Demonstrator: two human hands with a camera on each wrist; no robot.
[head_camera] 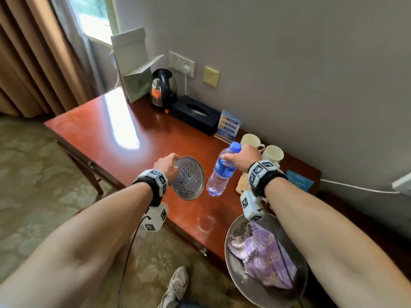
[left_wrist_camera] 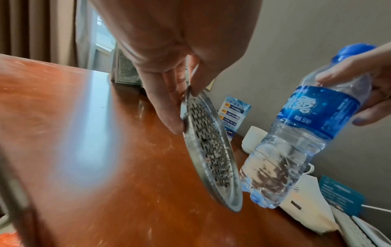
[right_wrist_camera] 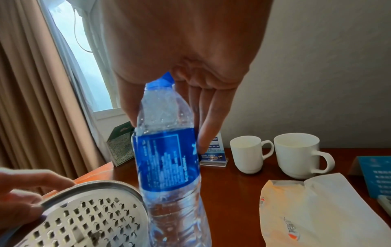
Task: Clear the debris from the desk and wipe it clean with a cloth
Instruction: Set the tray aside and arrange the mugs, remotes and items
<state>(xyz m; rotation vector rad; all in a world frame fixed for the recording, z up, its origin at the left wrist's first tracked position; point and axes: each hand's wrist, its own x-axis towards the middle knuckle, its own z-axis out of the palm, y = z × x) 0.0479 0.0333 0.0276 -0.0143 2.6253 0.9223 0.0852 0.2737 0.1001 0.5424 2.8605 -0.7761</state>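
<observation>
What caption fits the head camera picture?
Left hand lifts a perforated metal dish; right hand holds a water bottle above the desk.

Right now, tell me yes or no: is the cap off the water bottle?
No: the blue cap sits on the neck of the water bottle, which the right hand grips near its top.

Your arms are bare, with no sleeves. Just behind each grip you wear a black wrist strap (head_camera: 155,192) with white blocks on it, and the blocks carry black-and-white square marker patterns. Under the left wrist there is a white camera box (head_camera: 156,218), and a thin black cable (head_camera: 129,252) goes from it toward your body. The right wrist has the same kind of white box (head_camera: 251,206). Below you see one white sneaker (head_camera: 176,285).
</observation>
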